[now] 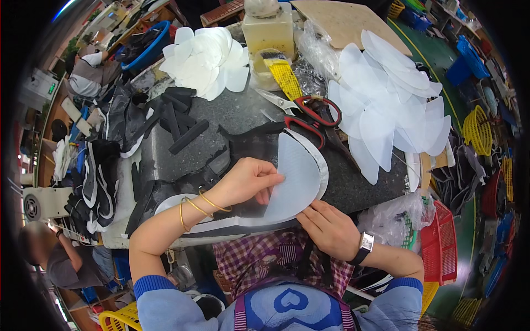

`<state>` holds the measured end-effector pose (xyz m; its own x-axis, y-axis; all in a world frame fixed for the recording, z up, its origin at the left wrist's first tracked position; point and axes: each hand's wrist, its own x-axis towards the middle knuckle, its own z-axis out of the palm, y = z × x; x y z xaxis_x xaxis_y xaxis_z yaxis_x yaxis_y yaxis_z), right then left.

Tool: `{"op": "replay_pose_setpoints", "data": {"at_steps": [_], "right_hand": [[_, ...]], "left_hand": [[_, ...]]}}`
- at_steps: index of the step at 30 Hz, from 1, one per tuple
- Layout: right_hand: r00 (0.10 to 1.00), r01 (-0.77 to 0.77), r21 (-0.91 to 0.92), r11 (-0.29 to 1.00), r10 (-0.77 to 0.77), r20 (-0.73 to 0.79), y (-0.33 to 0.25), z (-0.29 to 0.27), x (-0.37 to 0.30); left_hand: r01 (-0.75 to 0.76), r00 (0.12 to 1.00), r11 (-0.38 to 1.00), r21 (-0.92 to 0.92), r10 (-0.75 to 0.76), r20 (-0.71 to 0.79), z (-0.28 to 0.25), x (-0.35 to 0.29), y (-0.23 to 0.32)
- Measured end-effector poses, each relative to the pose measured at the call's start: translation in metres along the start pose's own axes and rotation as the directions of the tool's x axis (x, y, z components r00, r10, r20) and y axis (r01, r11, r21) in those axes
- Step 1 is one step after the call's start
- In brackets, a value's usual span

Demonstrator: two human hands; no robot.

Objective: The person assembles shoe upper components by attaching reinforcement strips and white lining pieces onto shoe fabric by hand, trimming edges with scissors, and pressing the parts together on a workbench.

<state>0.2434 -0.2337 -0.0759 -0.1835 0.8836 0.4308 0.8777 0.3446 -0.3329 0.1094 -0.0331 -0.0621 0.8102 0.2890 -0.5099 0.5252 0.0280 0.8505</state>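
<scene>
My left hand point(245, 181) presses flat on a white curved foam piece point(295, 174) that lies over a black shoe-upper piece point(251, 146) on the dark work slab point(221, 118). My right hand point(327, 227) grips the near edge of the same white and black pieces at the slab's front edge. Gold bangles sit on my left wrist, a watch on my right.
Red-handled scissors point(306, 113) lie just beyond the pieces. White cut pieces are piled at the right point(386, 105) and back left point(207, 58). Black strips point(182, 118), a yellow brush in a glue dish point(281, 74), a plastic jug point(269, 30), a red basket point(441, 243) stand around. Another person point(55, 256) sits at lower left.
</scene>
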Motion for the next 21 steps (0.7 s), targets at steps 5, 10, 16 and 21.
{"op": "replay_pose_setpoints", "data": {"at_steps": [5,10,16,21], "right_hand": [[0.997,-0.004,0.112,0.994,0.013,-0.080,0.012,-0.006,-0.009],[0.993,-0.025,0.020,0.999,0.027,-0.114,0.012,-0.011,0.013],[0.982,-0.146,-0.288,0.946,0.173,0.073,0.009,0.000,0.026],[0.991,-0.130,-0.098,0.987,0.132,0.014,0.037,-0.023,-0.003]], "left_hand": [[-0.064,0.995,0.973,0.220,0.079,-0.061,0.001,-0.003,0.010],[-0.095,0.991,0.965,0.243,0.114,-0.067,0.003,-0.006,0.008],[-0.117,0.987,0.897,0.427,0.152,-0.049,0.009,-0.001,0.020],[-0.126,0.900,0.340,0.932,0.435,-0.037,0.029,0.017,0.033]]}}
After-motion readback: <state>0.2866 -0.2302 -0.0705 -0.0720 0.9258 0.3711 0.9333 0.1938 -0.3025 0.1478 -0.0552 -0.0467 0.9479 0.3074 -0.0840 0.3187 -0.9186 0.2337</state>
